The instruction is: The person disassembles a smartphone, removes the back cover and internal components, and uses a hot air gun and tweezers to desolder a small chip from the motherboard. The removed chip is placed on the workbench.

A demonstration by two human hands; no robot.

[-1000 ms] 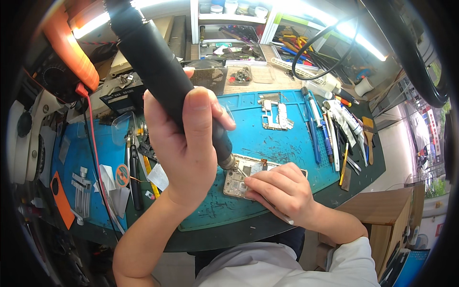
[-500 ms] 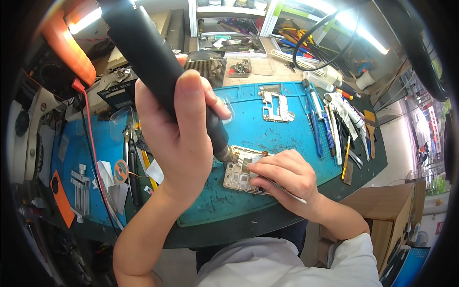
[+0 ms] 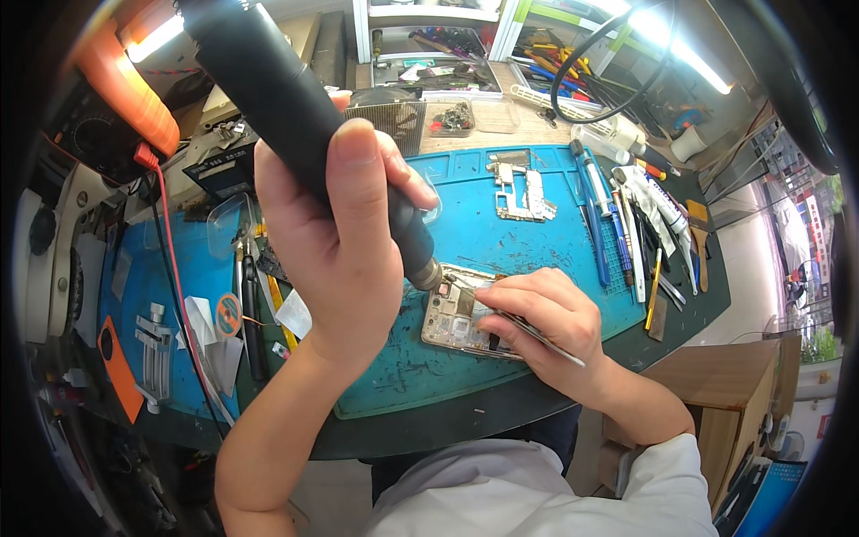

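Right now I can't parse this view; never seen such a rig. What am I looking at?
There's no robot: these are a person's two bare hands, seen from a fisheye camera on their own head, so straight edges bend. The left hand grips a thick black tubular tool with a metal nozzle. The right hand holds a slim metal tool at an opened phone-like frame. The frame lies on a blue mat; a loose metal part sits farther back, a brush off to the right.

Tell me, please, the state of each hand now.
Left hand: closed around the thick black tool.
Right hand: closed on the slim metal tool.
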